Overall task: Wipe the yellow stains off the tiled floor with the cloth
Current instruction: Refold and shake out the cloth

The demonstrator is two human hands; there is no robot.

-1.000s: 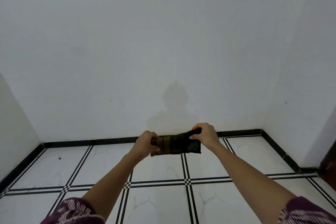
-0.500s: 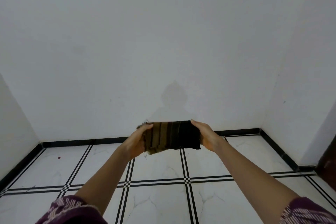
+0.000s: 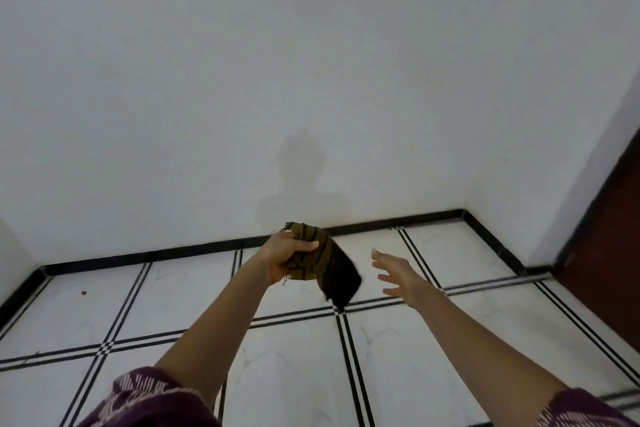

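A folded cloth, olive-brown with dark stripes and a black end, hangs in the air above the white tiled floor. My left hand is shut on its olive end, and the black end droops down to the right. My right hand is open with fingers spread, a short way right of the cloth and not touching it. No yellow stain shows on the tiles in view.
White walls meet the floor at a black skirting. A dark red-brown door stands at the right. A small red speck lies on a tile at the left. Black double lines cross the floor.
My right hand has let go of the cloth and moved off to the right, open. The cloth now hangs from my left hand alone. The view has swung slightly right.
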